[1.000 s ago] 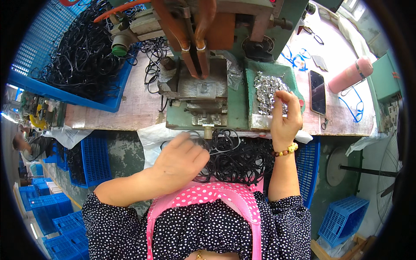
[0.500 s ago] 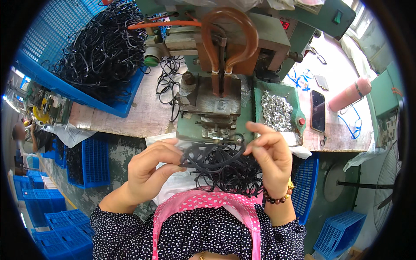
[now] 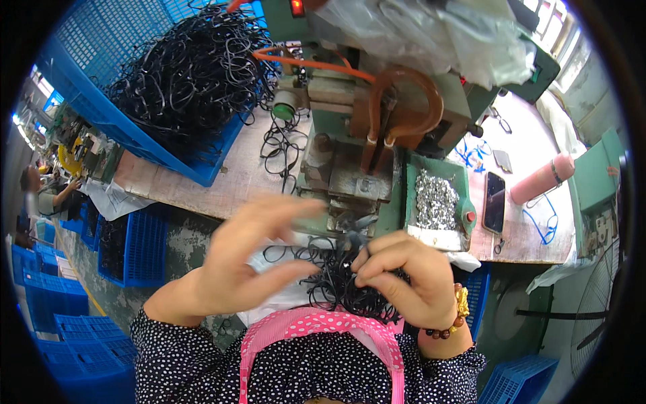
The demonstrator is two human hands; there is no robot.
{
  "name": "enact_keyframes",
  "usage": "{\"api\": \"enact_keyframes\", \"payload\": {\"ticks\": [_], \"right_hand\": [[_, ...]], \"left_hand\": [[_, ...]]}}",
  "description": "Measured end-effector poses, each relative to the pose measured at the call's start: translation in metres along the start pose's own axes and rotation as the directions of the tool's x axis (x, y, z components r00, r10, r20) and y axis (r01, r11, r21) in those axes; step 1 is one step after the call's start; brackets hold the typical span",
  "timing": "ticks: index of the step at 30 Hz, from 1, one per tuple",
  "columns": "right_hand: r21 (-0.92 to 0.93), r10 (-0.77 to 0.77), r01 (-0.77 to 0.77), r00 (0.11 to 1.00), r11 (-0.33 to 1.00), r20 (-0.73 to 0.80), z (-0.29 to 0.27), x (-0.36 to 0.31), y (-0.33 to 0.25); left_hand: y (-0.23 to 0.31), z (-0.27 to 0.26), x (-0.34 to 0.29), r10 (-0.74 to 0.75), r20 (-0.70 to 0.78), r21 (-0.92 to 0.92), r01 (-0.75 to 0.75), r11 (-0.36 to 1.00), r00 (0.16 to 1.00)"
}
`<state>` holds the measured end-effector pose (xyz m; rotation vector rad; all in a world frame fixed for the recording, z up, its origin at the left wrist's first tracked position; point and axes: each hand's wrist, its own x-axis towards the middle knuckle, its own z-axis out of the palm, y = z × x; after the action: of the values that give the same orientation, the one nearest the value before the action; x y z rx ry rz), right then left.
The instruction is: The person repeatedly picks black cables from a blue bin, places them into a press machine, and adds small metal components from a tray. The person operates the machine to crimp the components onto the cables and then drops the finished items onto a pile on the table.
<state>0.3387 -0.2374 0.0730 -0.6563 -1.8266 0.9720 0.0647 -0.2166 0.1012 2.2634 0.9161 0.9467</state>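
My left hand (image 3: pixel 249 252) is blurred by motion. Its thumb and fingers are spread apart with nothing visible between them. Thumb and fingertips of my right hand (image 3: pixel 407 276) are pinched on a thin black strap (image 3: pixel 355 236), whose upper end is smeared. Beneath both hands, a tangled heap of black strap loops (image 3: pixel 336 286) rests on my lap over white cloth, partly covered by the right hand. Just beyond my hands stands a press machine (image 3: pixel 363 180) with a metal block and a thick brown looped tube (image 3: pixel 437 104).
A tilted blue crate (image 3: pixel 202 174) full of black straps stands at the left. Beside the press sits a green tray (image 3: pixel 437 202) of small silvery metal pieces. A phone (image 3: pixel 494 202), a pink bottle (image 3: pixel 542 178) and blue straps (image 3: pixel 552 225) lie farther right. A fan (image 3: pixel 595 323) stands at the right edge.
My left hand has let go of the black strap and opened. My right hand has closed on the strap, lower than before. The view has shifted, so the press appears farther right.
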Motion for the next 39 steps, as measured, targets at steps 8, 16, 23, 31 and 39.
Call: {"api": "enact_keyframes", "payload": {"ticks": [8,16,23,31,39], "right_hand": [[0.201,0.059,-0.063,0.998,0.977,0.023,0.002,0.005,-0.010],[-0.074,0.033,-0.092,0.817,0.993,-0.576,0.003,0.008,0.031],[-0.336,-0.152,-0.069,0.794,0.939,-0.588,0.013,0.027,0.073],[0.073,0.107,-0.079,0.770,0.994,-0.629,0.034,0.040,0.084],[0.300,0.226,-0.057,0.792,0.952,-0.566,0.033,0.048,0.071]], "left_hand": [[-0.002,0.000,0.050,0.041,0.195,-0.243,0.008,0.970,0.980],[-0.012,-0.014,0.052,-0.285,0.086,-0.610,0.277,0.743,0.955],[-0.022,-0.020,0.067,-0.264,-0.194,-0.593,0.102,0.799,0.945],[-0.029,-0.013,0.078,-0.215,-0.304,-0.536,0.020,0.844,0.928],[-0.025,-0.016,0.078,-0.249,-0.272,-0.572,0.052,0.819,0.930]]}}
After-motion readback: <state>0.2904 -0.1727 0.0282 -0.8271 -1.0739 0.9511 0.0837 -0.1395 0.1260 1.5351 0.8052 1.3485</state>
